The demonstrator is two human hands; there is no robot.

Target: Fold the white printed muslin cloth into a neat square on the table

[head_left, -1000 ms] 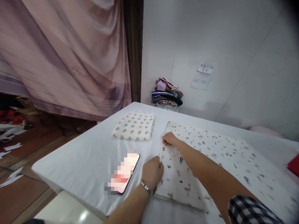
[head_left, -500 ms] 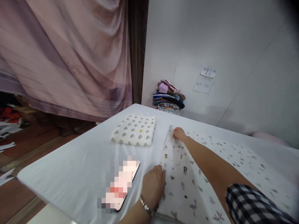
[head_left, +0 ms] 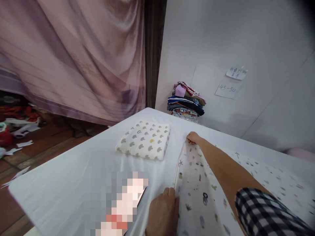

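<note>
A white cloth (head_left: 194, 193) printed with small plants and figures lies spread over the right half of the white-covered table. At its far left corner, the fingers of my right hand (head_left: 193, 138) are closed on the hem. My left hand (head_left: 162, 211) is closed on the same left edge, nearer to me, its lower part cut off by the frame. Between the two hands the edge runs almost straight. Left of it lies a folded white cloth (head_left: 144, 139) with grey mushroom-like prints, which neither hand touches.
A phone (head_left: 125, 205), blurred out, lies on the white table (head_left: 64, 183) left of my left hand. Beyond the far edge stands a stack of folded fabrics (head_left: 186, 101) against the wall. A pink curtain (head_left: 98, 59) hangs at left; scraps (head_left: 23, 126) litter the floor.
The view has shifted, so the table's things sit further right. My right hand has slid to the very corner of the printed cloth. The left hand appears lower in the frame, still on the edge.
</note>
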